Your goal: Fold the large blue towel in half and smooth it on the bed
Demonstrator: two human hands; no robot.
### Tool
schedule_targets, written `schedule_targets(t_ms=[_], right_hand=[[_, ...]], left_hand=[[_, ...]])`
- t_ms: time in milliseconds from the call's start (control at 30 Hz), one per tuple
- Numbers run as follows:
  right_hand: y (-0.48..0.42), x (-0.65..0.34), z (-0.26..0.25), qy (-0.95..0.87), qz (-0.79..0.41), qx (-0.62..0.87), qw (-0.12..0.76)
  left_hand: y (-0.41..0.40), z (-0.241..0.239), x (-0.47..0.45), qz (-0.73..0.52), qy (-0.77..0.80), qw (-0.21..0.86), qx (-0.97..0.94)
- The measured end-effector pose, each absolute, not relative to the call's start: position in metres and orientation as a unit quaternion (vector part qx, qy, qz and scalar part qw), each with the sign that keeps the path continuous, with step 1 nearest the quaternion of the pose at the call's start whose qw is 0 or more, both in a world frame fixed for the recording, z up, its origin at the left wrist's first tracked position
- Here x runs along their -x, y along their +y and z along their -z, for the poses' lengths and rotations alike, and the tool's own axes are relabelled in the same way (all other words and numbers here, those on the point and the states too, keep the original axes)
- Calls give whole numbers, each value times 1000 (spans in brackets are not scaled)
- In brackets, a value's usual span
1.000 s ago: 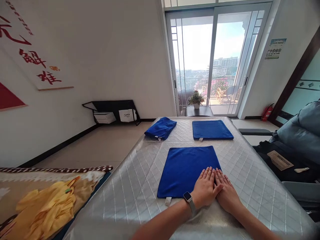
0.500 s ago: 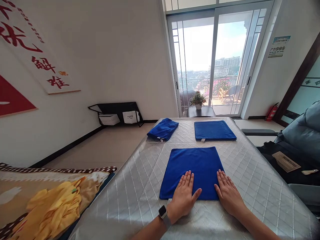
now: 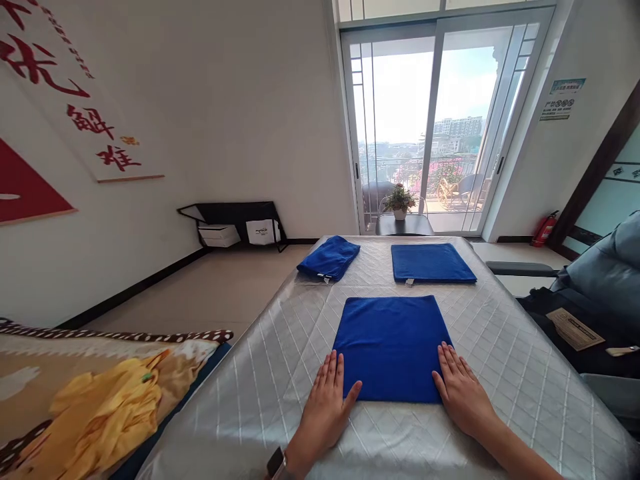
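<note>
A blue folded cloth point(image 3: 393, 347) lies flat in front of me on a silver quilted table cover point(image 3: 265, 373). At its left edge rests my left hand point(image 3: 327, 397), fingers stretched out, palm down, a watch on the wrist. My right hand point(image 3: 460, 387) lies flat along the cloth's right edge, its fingertips on the blue fabric. Neither hand grips anything. Farther back on the cover are a second, neatly squared blue cloth point(image 3: 433, 263) at the right and a rumpled blue cloth point(image 3: 330, 257) at the left, both with small white tags.
Left of the table, a yellow garment point(image 3: 115, 407) lies on a patterned blanket. A potted plant point(image 3: 399, 201) stands on a chair beyond the far edge. At the right are a grey armchair point(image 3: 605, 267) with dark items on it and a fire extinguisher point(image 3: 544, 229).
My left hand has slid left across the blue cloth, from its middle to its left edge. The right hand stays at the right edge. The view has shifted slightly.
</note>
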State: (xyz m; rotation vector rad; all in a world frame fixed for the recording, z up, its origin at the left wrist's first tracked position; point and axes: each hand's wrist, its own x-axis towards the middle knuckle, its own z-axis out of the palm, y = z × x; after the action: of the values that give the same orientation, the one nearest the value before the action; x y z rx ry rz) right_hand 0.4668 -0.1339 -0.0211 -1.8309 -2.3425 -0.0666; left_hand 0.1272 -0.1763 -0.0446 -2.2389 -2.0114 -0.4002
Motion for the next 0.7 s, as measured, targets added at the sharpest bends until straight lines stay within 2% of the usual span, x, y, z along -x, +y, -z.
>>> schedule_targets(t_ms=[200, 367, 600, 700], right_hand=[[-114, -462, -2, -781, 4, 625, 0], [-71, -448, -24, -791, 16, 611, 37], [-44, -450, 12, -767, -12, 637, 81], [-43, -450, 18, -761, -9, 642, 91]], left_hand=[[-178, 47, -128, 140, -679, 49, 719], [-180, 39, -131, 135, -685, 62, 713], [-170, 8, -142, 125, -707, 73, 692], [-145, -14, -185, 142, -644, 47, 750]])
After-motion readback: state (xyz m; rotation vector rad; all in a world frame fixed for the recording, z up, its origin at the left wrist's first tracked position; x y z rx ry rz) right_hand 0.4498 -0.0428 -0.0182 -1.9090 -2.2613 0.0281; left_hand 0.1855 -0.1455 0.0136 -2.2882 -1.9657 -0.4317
